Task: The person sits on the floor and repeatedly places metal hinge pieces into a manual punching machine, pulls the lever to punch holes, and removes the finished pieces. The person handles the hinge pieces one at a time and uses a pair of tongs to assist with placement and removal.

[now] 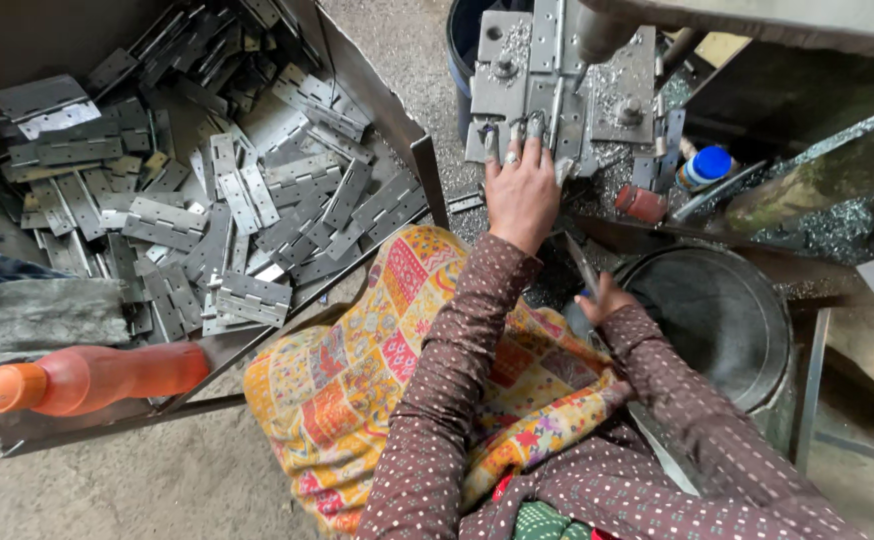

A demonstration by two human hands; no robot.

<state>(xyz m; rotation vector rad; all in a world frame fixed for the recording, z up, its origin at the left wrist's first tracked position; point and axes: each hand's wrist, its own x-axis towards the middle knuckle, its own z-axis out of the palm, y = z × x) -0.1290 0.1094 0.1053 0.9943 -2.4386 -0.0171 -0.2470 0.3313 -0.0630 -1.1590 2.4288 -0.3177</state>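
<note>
My left hand reaches forward onto a grey metal jig plate under a drill spindle. Its fingertips press down on a long flat hinge lying on that plate. My right hand stays lower and closer to my body, closed around a thin metal bar that slants up and to the left. Both sleeves are brown with small dots. A patterned yellow cloth covers my lap.
A large sheet-metal tray on the left holds several loose grey hinges. An orange bottle lies on its near edge. A round metal basin stands at right. A blue-capped container and a red cylinder sit among metal shavings.
</note>
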